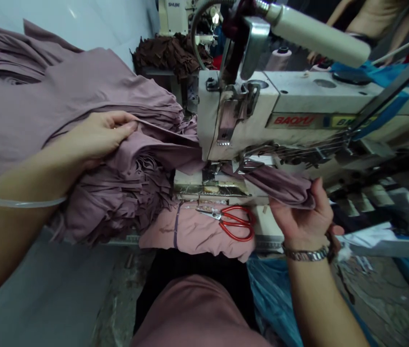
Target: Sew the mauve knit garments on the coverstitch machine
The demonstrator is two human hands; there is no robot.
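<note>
My left hand [98, 137] rests on a big stack of mauve fabric pieces [45, 106] left of the sewing machine, its fingers pinching the top layer's edge. That layer runs right toward the needle area [213, 168]. My right hand [304, 214] is closed on the mauve fabric [280, 185] coming out from under the white sewing machine head [298, 120], pulling it to the right. Red-handled scissors [233, 221] lie on a pinkish cloth [197, 233] at the table's front edge, between my two hands.
A pile of brown fabric [170, 53] sits behind, by a second machine [175, 14]. Blue plastic [273, 294] hangs at the lower right. Another person's arm [367, 19] shows at the top right. A white handle [316, 33] juts over the machine.
</note>
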